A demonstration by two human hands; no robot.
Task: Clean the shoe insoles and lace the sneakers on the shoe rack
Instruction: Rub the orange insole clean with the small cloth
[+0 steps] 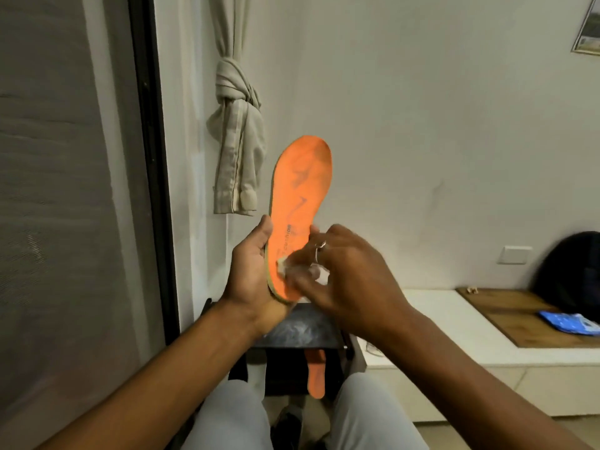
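- A person's left hand [251, 271] holds an orange insole [300, 196] upright in front of a pale wall. The toe end points up and the printed top face is turned toward the camera.
- The left palm cups the heel end from behind and from the left. The thumb is curled over the insole's left edge, and the other fingers are hidden behind it.
- The right hand [344, 274] reaches in from the right, blurred. Its fingers are bent and pinch a small white wad [281, 264], which is pressed against the heel part of the insole's face.
- A thin ring [319, 248] sits on one finger of the right hand.
- Below the hands stands a dark shoe rack [302, 329], between the person's knees in light trousers.
- A second orange insole [315, 375] hangs down on the rack's lower level.
- A beige curtain [238, 131], tied in a knot, hangs just left of the raised insole.
- To the right is a low white bench [431, 336] with a wooden panel [519, 316] on top. A blue packet [568, 321] lies on the panel, and a black bag [571, 271] is behind it.
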